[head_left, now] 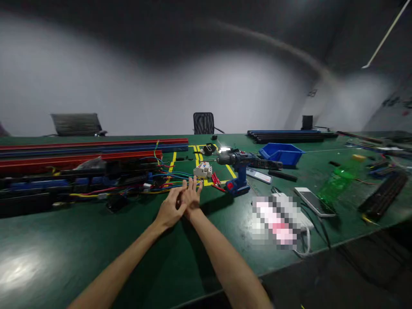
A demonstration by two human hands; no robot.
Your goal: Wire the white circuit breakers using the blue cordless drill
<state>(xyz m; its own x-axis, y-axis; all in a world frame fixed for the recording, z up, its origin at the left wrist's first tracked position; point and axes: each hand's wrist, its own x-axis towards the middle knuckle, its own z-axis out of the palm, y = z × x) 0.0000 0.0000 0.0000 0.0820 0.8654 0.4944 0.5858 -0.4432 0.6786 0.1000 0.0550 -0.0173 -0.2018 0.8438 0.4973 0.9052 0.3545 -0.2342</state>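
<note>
My left hand and my right hand touch each other above the green table. The right hand's fingers are spread and point away from me, with nothing in them. Against its side rests my left hand, its fingers bent but apart, and no object shows in it. Just beyond the fingertips lies a white module. Red-handled pliers lie to its right. A blue and black power drill stands further right, its bit pointing left.
Long red rails and bundled wires cover the left side. At the right are a blue bin, a white phone, a green bottle, a white power bank and cables. Chairs stand behind the table.
</note>
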